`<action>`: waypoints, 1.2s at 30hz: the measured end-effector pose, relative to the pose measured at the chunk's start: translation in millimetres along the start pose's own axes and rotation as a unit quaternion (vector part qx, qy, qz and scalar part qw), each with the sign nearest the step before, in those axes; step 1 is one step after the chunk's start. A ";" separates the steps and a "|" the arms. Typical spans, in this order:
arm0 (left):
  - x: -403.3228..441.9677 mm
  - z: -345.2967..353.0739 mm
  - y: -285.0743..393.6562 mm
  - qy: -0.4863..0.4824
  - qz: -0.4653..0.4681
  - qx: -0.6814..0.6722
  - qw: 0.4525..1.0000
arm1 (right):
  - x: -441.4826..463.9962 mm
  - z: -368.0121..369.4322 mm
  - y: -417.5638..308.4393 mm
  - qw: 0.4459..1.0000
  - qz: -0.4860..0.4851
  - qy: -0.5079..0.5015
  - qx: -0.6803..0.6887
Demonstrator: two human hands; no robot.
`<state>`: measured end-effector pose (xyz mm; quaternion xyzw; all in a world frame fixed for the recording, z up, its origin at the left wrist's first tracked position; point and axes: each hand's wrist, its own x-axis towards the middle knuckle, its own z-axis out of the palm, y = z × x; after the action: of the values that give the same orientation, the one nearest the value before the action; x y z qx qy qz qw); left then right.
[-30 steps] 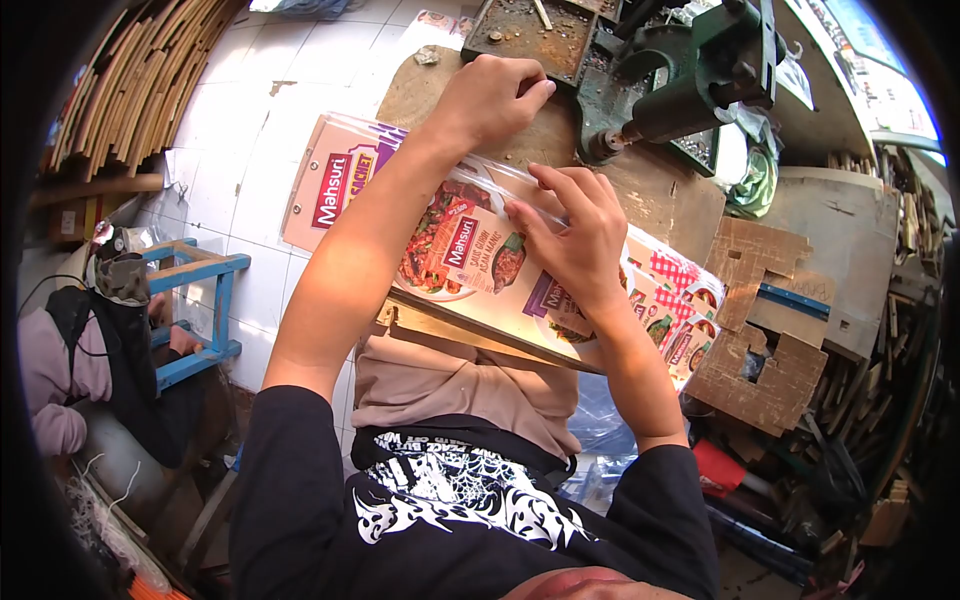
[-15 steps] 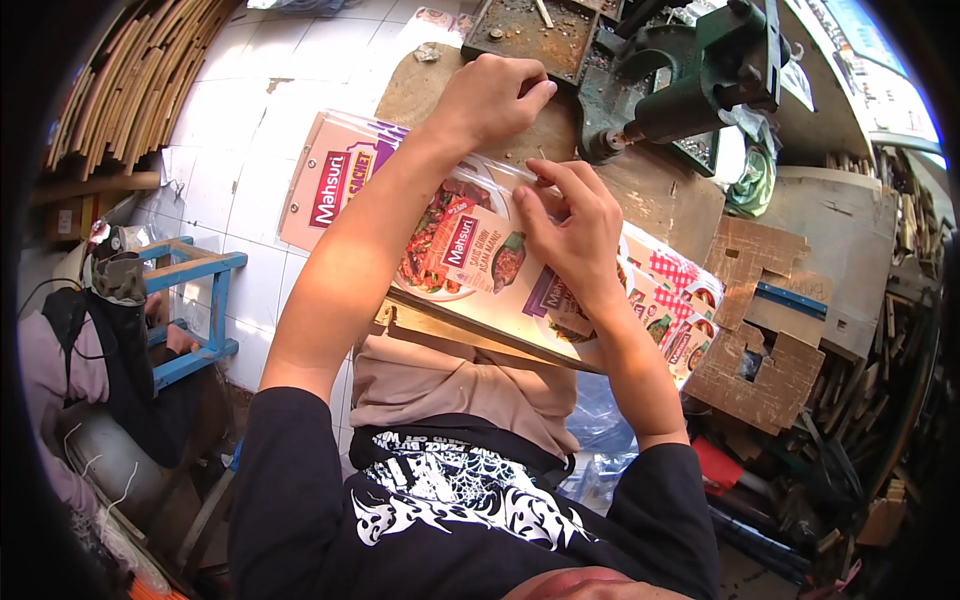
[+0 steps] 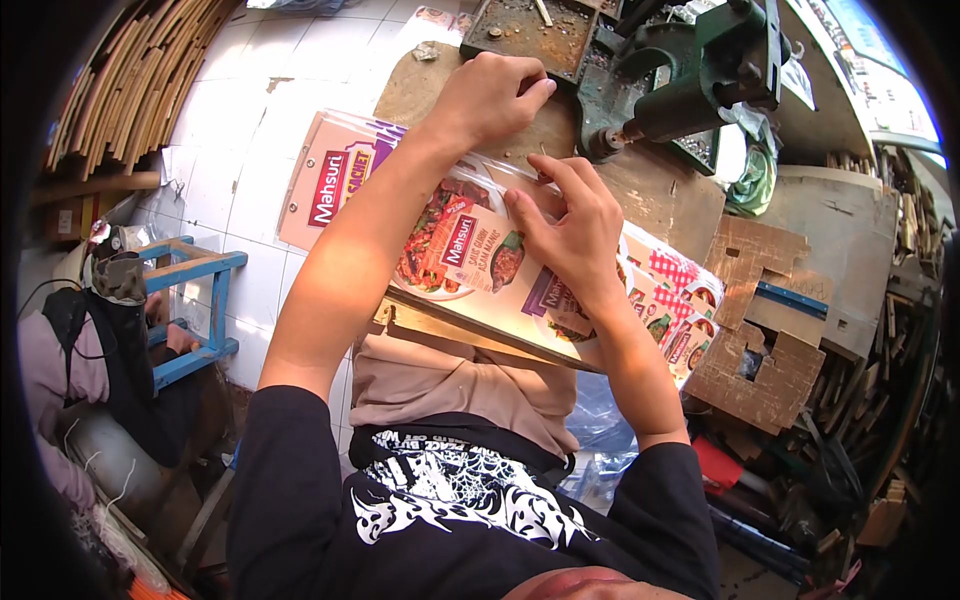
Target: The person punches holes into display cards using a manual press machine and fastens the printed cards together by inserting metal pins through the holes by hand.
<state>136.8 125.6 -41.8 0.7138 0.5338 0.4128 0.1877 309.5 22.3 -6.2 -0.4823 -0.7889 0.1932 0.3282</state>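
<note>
A printed Mahsuri cardboard panel [image 3: 480, 250] lies tilted across my lap and the bench edge, with food pictures and a clear plastic strip along its far edge. My left hand [image 3: 495, 98] is closed beyond that edge, fingertips curled together near the metal tray; whatever they may hold is hidden. Over the panel's upper middle, my right hand [image 3: 572, 220] has its thumb and index finger apart, the tips near the plastic strip. A dark green bench press [image 3: 690, 100] stands just past both hands, its spindle pointing toward the panel.
The dirty tray [image 3: 530, 40] holds small metal bits. Cut cardboard [image 3: 770, 320] and stacked strips lie at the right. A blue stool frame [image 3: 205, 300] stands left, with a person's dark clothing beside it. Wooden slats [image 3: 130, 80] are piled at the upper left.
My right thumb and index finger have shifted slightly left and away from me over the panel. My left hand and the panel stay nearly still.
</note>
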 end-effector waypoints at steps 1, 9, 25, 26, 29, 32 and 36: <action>0.0 0.3 -0.7 0.003 0.002 -0.002 1.000 | 0.2 0.1 0.2 1.000 -0.006 0.002 0.000; -0.4 -0.5 0.5 0.001 -0.009 0.006 1.000 | -0.7 0.8 0.9 0.999 0.022 -0.010 0.029; -0.2 -1.7 1.2 -0.007 -0.012 -0.002 1.000 | -0.7 2.9 5.2 1.000 -0.020 0.005 0.016; -0.1 -1.3 0.7 -0.007 -0.013 -0.002 1.000 | -0.7 3.4 5.3 1.000 -0.023 0.008 0.011; 0.0 -0.5 0.2 -0.001 -0.007 0.001 1.000 | -0.6 2.4 3.2 1.000 -0.020 0.005 0.005; 0.1 -1.3 1.2 -0.007 -0.013 0.004 1.000 | -0.1 2.2 2.0 1.000 -0.022 0.001 -0.009; -0.3 -0.8 1.0 0.001 -0.007 -0.001 1.000 | -0.3 2.6 1.7 1.000 -0.023 -0.001 -0.014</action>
<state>136.7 124.8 -40.8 0.7093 0.5384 0.4130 0.1909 308.9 22.8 -9.2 -0.4683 -0.8029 0.1744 0.3250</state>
